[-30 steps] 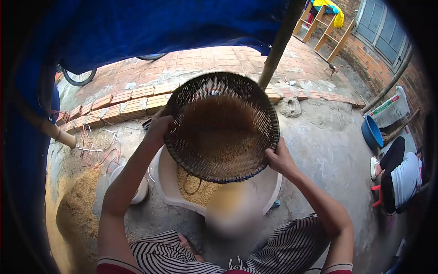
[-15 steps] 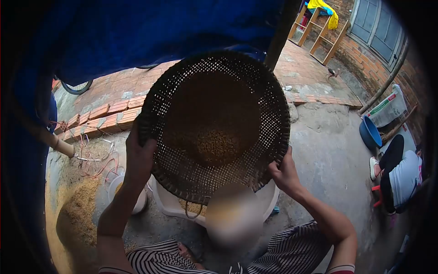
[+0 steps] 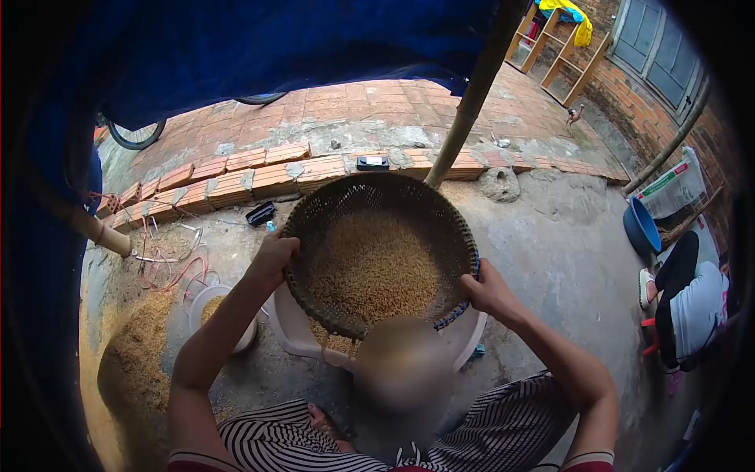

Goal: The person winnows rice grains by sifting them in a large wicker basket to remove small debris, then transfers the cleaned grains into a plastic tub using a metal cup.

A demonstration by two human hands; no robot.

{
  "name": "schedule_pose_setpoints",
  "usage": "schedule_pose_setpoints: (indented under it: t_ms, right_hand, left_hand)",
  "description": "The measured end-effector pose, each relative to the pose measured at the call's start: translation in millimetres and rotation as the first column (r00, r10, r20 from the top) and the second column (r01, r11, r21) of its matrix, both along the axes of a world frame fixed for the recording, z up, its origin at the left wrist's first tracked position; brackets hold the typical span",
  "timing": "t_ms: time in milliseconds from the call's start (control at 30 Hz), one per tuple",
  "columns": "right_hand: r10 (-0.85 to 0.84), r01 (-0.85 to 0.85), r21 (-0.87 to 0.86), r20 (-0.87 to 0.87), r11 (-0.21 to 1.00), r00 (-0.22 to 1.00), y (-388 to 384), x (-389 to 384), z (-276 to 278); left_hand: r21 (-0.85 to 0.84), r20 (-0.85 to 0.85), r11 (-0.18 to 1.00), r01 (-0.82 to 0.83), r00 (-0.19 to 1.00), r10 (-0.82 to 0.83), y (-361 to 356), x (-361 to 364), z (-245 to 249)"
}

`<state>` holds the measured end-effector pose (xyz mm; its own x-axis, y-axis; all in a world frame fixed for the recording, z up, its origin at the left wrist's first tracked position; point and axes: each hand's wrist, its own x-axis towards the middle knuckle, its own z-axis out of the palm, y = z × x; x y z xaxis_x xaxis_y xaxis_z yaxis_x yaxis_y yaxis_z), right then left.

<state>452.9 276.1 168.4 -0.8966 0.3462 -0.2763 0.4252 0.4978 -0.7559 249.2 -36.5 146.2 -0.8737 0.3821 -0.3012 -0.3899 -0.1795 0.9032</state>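
A round woven sieve basket (image 3: 310,206) is held up in front of me, with a heap of golden grain (image 3: 377,271) spread over its bottom. My left hand (image 3: 275,256) is closed on its left rim, and my right hand (image 3: 489,288) grips the right rim. Below the basket stands a wide white tub (image 3: 292,337), partly hidden, with grain showing inside. A white bucket (image 3: 206,307) holding grain sits on the left, beside my left forearm. A blurred pale round shape (image 3: 405,366) covers part of the tub and the basket's near edge.
Loose grain (image 3: 141,346) lies piled on the left floor. A row of bricks (image 3: 236,185) edges the raised paving, and a bamboo pole (image 3: 468,110) rises behind the basket. At right are a blue basin (image 3: 641,226) and a seated person (image 3: 696,303). Blue tarp (image 3: 259,55) hangs overhead.
The basket has come down and tipped back from its steep, raised position, so more grain shows. Both hands have stayed on the rim and moved with it.
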Motion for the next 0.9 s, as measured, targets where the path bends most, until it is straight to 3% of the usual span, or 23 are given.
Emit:
schedule_pose_setpoints:
  t_ms: [33,67,100,167,200,233,300,367,467,500,533,567,600,633,700,733,767,833,900]
  right_hand:
    - [0.01,0.03,0.188,-0.21,0.982,0.978,-3.4,1.9,3.7]
    - [0.009,0.034,0.191,-0.22,0.981,0.975,-8.9,2.4,14.1]
    - [-0.029,0.085,0.171,-0.308,0.982,0.951,-16.4,3.3,28.0]
    - [-0.067,0.139,0.152,-0.401,0.978,0.914,-24.0,1.1,36.2]
    - [-0.055,0.144,0.137,-0.509,0.98,0.859,-26.3,0.4,35.5]
    - [-0.039,0.142,0.122,-0.607,0.982,0.794,-28.1,-1.9,35.7]
    - [-0.028,0.14,0.127,-0.635,0.982,0.772,-27.5,-9.4,35.7]
    - [-0.029,0.117,0.189,-0.416,0.975,0.909,-20.4,-18.2,29.1]
    - [-0.017,0.041,0.131,-0.183,0.991,0.983,-4.7,-10.0,-11.8]
    - [0.025,-0.019,0.065,-0.089,0.998,0.996,-0.1,-6.5,-24.3]
    - [0.023,-0.016,-0.051,0.141,0.999,0.99,-2.1,-3.5,-18.2]
    - [0.025,-0.017,-0.055,0.144,0.998,0.989,-0.3,-3.4,-17.0]
    - [0.085,-0.033,-0.224,0.229,0.974,0.97,3.8,-3.5,-15.3]
    - [0.156,-0.03,-0.385,0.301,0.923,0.941,6.5,-3.2,-13.1]
    - [0.144,-0.047,-0.312,0.297,0.949,0.944,5.4,-2.1,-11.4]
    - [0.082,-0.082,-0.02,0.025,0.996,0.996,3.3,1.8,-14.2]
    - [0.096,-0.023,0.274,-0.258,0.962,0.961,2.1,2.2,-14.9]
    - [0.029,0.046,0.225,-0.319,0.973,0.947,-14.9,4.5,18.8]
    - [-0.035,0.108,0.173,-0.376,0.979,0.926,-22.8,0.1,29.5]
  left_hand:
    - [-0.005,-0.21,0.999,-0.039,0.977,0.038,-0.2,2.7,10.5]
    - [-0.072,-0.479,0.991,-0.111,0.876,0.064,0.2,11.1,31.4]
    - [-0.112,-0.709,0.974,-0.199,0.702,0.062,0.3,22.3,56.1]
    - [-0.054,-0.776,0.973,-0.225,0.622,0.101,-4.1,42.3,95.9]
    - [0.061,-0.804,0.97,-0.237,0.563,0.188,1.8,49.5,109.8]
    - [0.071,-0.806,0.968,-0.239,0.558,0.197,3.4,43.2,110.6]
    - [0.067,-0.793,0.982,-0.179,0.588,0.161,4.5,20.0,101.0]
    - [0.025,-0.628,0.988,-0.153,0.767,0.134,13.1,-8.1,69.9]
    - [0.056,-0.171,0.998,-0.003,0.985,0.013,11.2,-26.2,-1.0]
    - [0.06,0.02,0.998,0.028,0.999,-0.029,9.1,-21.6,-18.4]
    - [0.053,0.027,0.998,0.026,0.999,-0.027,1.2,-27.2,-45.4]
    - [-0.041,0.179,0.995,0.088,0.981,-0.079,-12.8,-39.4,-76.2]
    - [-0.121,0.331,0.979,0.164,0.937,-0.116,-15.1,-37.1,-72.7]
    - [-0.12,0.333,0.978,0.168,0.935,-0.119,-15.2,-34.6,-69.5]
    - [-0.084,0.2,0.975,0.206,0.962,-0.186,-15.7,-21.4,-40.3]
    - [-0.05,0.076,0.996,0.072,0.995,-0.068,-8.7,-3.9,-9.8]
    - [0.029,-0.111,0.999,0.039,0.993,-0.036,-4.5,10.3,15.8]
    - [0.021,-0.464,0.985,-0.169,0.871,0.16,1.4,27.7,52.5]
    - [0.015,-0.713,0.977,-0.215,0.682,0.161,-2.3,39.4,82.0]
